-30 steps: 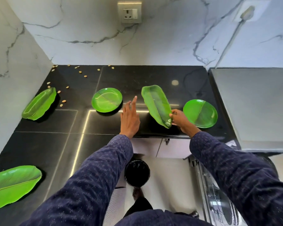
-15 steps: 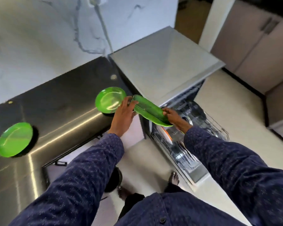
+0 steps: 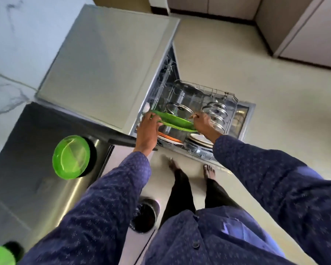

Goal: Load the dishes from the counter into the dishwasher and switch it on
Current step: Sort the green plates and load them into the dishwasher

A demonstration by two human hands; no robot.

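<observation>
The leaf-shaped green plate [image 3: 175, 121] hangs level over the pulled-out dishwasher rack [image 3: 225, 96], above pots and glass lids [image 3: 180, 109] already loaded. To seat it well, I judge it should be tipped on edge and slid into a free slot among the white plates [image 3: 201, 139], clear of the lids. The left hand [image 3: 148, 131] grips the plate's near end, fingers curled over its rim; the right hand [image 3: 203, 123] pinches the far end, wrist bent down. Both arms reach forward. A round green plate [image 3: 71, 157] waits on the desk [image 3: 27, 140].
</observation>
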